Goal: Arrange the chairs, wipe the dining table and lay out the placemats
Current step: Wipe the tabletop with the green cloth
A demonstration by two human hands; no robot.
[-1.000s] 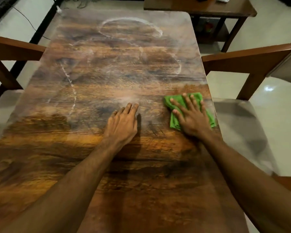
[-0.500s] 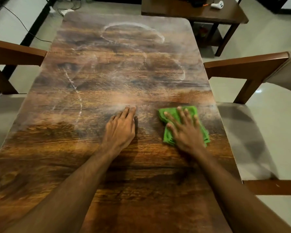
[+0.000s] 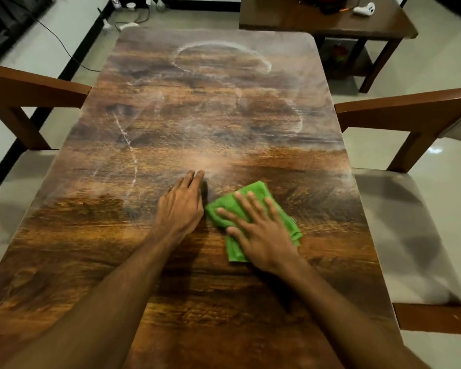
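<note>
Pressing flat with fingers spread, my right hand (image 3: 261, 235) pins the crumpled green cloth (image 3: 253, 217) on the dark wood-grain dining table (image 3: 197, 102), at the 5 o'clock of centre. My left hand (image 3: 180, 206) lies open-palmed, fingers together, just beside it at 9 o'clock.

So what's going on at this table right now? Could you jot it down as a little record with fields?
activity: wiping the dining table
right hand: pressed flat, fingers spread, on a green cloth
left hand: flat on the bare tabletop, beside the cloth, holding nothing
table surface: hazy whitish streaks across the far half
placemats: none in view
chairs: one at the left side, one at the right side
</note>
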